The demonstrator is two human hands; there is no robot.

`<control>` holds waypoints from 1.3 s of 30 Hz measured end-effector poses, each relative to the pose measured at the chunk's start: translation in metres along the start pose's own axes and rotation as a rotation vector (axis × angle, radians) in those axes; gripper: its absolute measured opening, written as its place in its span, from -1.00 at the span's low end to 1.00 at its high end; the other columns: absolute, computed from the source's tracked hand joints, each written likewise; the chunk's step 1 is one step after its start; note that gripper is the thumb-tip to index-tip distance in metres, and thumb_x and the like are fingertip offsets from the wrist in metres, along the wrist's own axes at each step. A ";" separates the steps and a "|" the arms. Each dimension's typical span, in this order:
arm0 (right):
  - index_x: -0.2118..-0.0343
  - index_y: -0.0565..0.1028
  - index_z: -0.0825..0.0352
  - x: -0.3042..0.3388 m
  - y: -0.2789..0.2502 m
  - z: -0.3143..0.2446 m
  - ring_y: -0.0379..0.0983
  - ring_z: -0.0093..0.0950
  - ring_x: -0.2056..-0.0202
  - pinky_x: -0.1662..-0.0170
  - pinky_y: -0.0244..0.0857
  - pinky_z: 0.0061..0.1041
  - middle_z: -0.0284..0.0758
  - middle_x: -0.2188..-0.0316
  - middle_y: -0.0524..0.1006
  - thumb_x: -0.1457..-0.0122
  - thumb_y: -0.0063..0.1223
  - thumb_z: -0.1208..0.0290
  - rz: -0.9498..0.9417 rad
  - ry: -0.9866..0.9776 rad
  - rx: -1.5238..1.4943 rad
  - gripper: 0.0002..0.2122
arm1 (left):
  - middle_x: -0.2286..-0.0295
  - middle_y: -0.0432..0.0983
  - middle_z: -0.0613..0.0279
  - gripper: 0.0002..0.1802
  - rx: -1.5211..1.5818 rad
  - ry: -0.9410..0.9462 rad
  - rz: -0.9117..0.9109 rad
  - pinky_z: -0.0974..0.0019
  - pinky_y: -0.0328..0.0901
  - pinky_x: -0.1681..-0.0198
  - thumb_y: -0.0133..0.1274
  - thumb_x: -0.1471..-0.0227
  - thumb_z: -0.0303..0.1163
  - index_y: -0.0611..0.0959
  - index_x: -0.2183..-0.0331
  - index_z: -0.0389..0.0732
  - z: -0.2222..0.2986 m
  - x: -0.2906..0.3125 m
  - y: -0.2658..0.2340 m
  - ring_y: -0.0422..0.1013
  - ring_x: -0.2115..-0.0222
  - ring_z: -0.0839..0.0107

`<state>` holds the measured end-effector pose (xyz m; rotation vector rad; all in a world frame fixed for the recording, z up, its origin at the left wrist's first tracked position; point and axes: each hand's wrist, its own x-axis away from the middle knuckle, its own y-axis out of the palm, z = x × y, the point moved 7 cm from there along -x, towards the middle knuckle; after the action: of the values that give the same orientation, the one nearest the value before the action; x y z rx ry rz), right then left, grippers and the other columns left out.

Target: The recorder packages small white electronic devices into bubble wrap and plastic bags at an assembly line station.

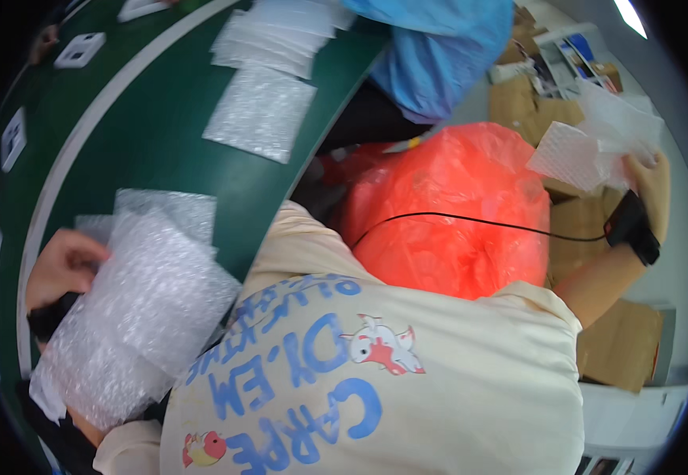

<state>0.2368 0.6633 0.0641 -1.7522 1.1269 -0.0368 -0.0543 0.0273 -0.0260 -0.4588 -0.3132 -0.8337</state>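
At the left, my left hand [65,265] has its thumb and fingers closed on the edge of a bubble wrap bag [154,289], which lies across my forearm with others. Another clear bubble bag [189,214] rests flat on the green table beneath it. Far out to the right, my right hand [651,190] is raised with its fingers closed on some bubble bags [577,154] that fan out to the left. A black band with a dark cable [478,223] is around that wrist.
A big red plastic bag [454,214], bulging, stands beside the green table [178,150]. More bubble bags [261,111] lie in a spread stack at the far end, near a person in blue [447,55]. Cardboard boxes [617,344] are at the right. Small white boxes [13,144] sit past the pale strip.
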 end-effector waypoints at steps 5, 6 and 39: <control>0.22 0.35 0.45 0.023 0.014 -0.107 0.34 -0.53 0.33 0.26 0.22 -0.58 -0.33 0.34 0.41 0.20 0.16 0.13 -0.249 -0.529 -0.301 -0.46 | 0.36 0.47 0.20 -0.44 -0.178 0.049 -0.364 0.46 0.28 0.24 0.31 0.42 -0.37 0.53 0.25 -0.33 0.044 -0.109 0.085 0.38 0.33 0.48; 0.22 0.36 0.44 0.021 0.020 -0.114 0.33 -0.55 0.32 0.25 0.22 -0.59 -0.35 0.33 0.40 0.20 0.16 0.10 -0.275 -0.560 -0.265 -0.46 | 0.36 0.48 0.19 -0.43 -0.225 0.163 -0.470 0.46 0.29 0.26 0.30 0.41 -0.37 0.53 0.24 -0.33 0.057 -0.137 0.106 0.38 0.33 0.49; 0.43 0.48 0.38 0.191 0.245 -0.185 0.42 -0.56 0.53 0.49 0.24 -0.60 -0.32 0.57 0.48 -0.01 0.00 0.19 -1.638 -0.463 -0.317 -0.71 | 0.18 0.38 0.18 -0.43 -0.042 0.533 -1.145 0.39 0.09 0.02 0.21 0.31 -0.45 0.44 0.15 -0.29 0.018 -0.153 0.284 0.25 0.13 0.43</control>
<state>0.0908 0.3846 -0.1137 -2.3255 -0.8487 -0.4237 0.0649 0.2988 -0.1533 -0.0354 -0.0304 -2.0308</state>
